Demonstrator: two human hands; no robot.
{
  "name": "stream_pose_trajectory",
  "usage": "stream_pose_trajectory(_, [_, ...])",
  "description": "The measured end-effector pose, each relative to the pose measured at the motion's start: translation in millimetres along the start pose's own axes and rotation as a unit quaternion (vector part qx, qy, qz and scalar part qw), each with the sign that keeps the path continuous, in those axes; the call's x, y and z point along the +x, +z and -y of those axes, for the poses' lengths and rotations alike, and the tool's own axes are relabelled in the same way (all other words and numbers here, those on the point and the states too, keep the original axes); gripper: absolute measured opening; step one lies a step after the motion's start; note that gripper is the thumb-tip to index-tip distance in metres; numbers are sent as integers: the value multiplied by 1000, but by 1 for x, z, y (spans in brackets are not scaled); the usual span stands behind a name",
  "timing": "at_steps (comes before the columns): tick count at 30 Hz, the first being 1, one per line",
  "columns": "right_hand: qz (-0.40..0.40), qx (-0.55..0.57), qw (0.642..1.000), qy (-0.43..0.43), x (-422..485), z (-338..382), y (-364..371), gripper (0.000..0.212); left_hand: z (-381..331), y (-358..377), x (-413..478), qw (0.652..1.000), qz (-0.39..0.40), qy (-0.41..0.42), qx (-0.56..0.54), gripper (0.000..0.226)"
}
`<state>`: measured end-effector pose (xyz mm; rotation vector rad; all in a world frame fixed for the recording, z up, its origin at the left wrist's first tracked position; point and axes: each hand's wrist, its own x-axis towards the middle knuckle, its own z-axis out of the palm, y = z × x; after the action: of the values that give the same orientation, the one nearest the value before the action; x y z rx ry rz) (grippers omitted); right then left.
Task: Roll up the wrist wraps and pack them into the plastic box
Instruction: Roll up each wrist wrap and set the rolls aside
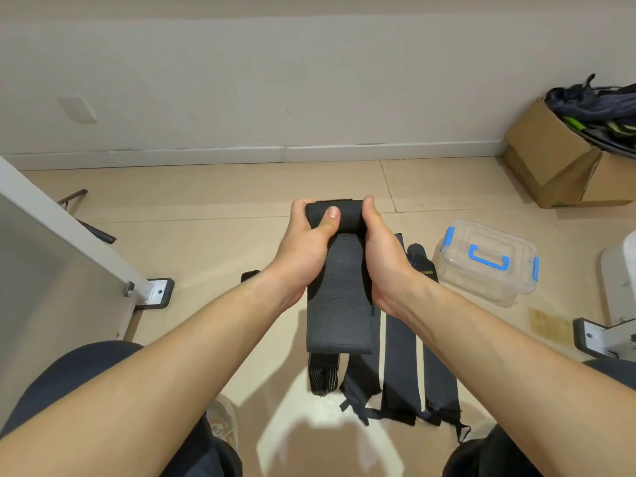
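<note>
Beige tiled floor (206,194), pale wall (309,80) behind. A cardboard box (550,160) at the far right holds dark fabric. A clear plastic box (481,287) with blue latches, lid on, sits on the floor right of the hands. The left hand (306,242) and right hand (382,249) curl round the rolled top of a black wrist wrap (339,297), its tail hanging. Spare wraps (401,356) lie flat beneath. One has yellow lettering, partly hidden, perhaps "ING".
</note>
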<state>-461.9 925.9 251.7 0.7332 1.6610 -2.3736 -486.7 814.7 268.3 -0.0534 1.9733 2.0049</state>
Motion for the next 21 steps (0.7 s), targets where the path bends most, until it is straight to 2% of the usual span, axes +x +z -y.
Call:
stream_pose_trajectory(5, [-32,-34,998,-43,0,-3,3,107,0,6,-1,999,-19,16,-26,30])
stream_pose_trajectory(6, [-39,-41,997,-53,0,-3,3,107,0,6,-1,999,-21,15,-22,32])
stream_pose_trajectory(8, [-42,-48,996,-66,-5,2,4,79,-1,6,-1,1000,-12,14,-6,40])
stream_pose_trajectory(10, [-42,-40,996,-61,-5,6,0,60,-1,5,2,1000,7,15,1,30])
stream_pose_trajectory(12, [-43,-38,996,-65,-7,8,-1,55,0,4,3,999,28,20,-4,18])
stream_pose_trajectory(16, [-53,-21,995,-84,-5,6,0,35,-1,5,2,998,52,9,-30,22])
stream_pose_trajectory(19, [-50,-30,992,-113,-3,4,1,33,-5,2,3,998,31,-44,-42,26])
stream_pose_trajectory(21, [-45,-48,990,-123,-3,1,3,34,-7,0,3,992,37,-109,-44,40])
